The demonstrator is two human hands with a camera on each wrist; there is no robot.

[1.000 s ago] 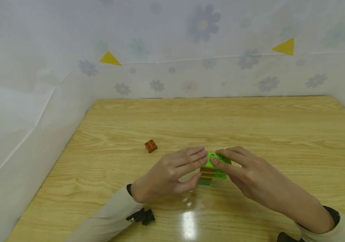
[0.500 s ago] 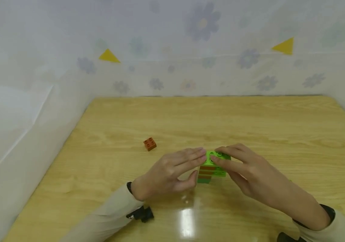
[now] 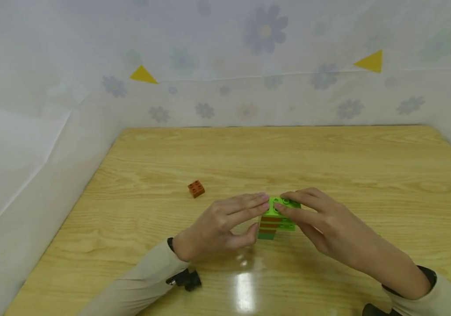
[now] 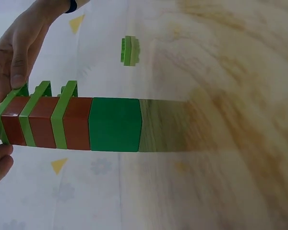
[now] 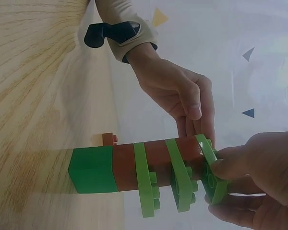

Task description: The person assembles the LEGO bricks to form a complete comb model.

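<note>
A tower of toy building bricks stands on the table in front of me. Its base is a dark green brick point(image 4: 115, 124), with reddish-brown bricks point(image 5: 125, 167) and light green plates point(image 5: 145, 179) alternating above. The plates jut out to the right, studs up. My right hand point(image 3: 328, 224) pinches the overhanging part of the top light green plate point(image 3: 274, 202) between thumb and fingers. At the tower's upper left, my left hand point(image 3: 225, 224) touches the top plate with its extended fingers, while its thumb stays apart from the bricks.
A loose reddish-brown brick point(image 3: 196, 188) lies on the wooden table point(image 3: 162, 153), left of and beyond the tower. Another light green plate point(image 4: 128, 50) lies to the right, mostly hidden by my right arm in the head view. A white flowered sheet point(image 3: 225, 101) borders the table.
Both hands and the tower stay almost where they were. The head view has shifted only slightly.
</note>
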